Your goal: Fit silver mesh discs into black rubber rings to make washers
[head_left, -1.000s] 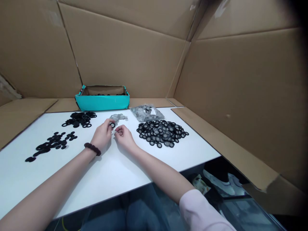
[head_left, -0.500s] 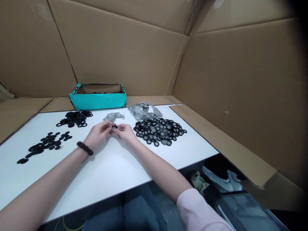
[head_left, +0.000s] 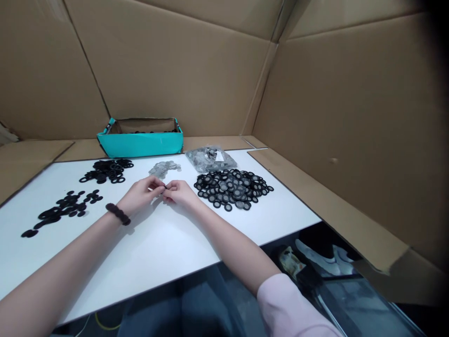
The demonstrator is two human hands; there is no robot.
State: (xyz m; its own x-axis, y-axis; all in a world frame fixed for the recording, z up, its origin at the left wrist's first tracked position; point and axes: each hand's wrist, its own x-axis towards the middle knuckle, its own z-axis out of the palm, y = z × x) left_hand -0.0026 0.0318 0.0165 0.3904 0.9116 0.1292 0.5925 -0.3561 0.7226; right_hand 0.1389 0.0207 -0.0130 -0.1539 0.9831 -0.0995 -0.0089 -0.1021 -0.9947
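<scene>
Fingertips of my left hand [head_left: 145, 191] and my right hand [head_left: 179, 192] meet over the white table, pinching a small black ring [head_left: 165, 187] between them. Most of the ring is hidden by the fingers. Just beyond my hands lies a loose heap of thin grey discs [head_left: 164, 168]. To the right of my right hand spreads a large pile of black rings with grey centres [head_left: 231, 187]. Left of my left hand are a pile of black rings [head_left: 107, 171] and, nearer, a scatter of small black round pieces [head_left: 70, 205].
A turquoise box [head_left: 142, 144] with black pieces inside stands at the back. Beside it lies a clear plastic bag [head_left: 210, 159] of grey discs. Cardboard walls [head_left: 182, 70] enclose the table's [head_left: 150, 262] back and right sides. Below the right edge is a dark crate [head_left: 361, 299].
My fingers have closed further over the black ring, so less of it shows. The whole view has shifted slightly; the piles lie as before.
</scene>
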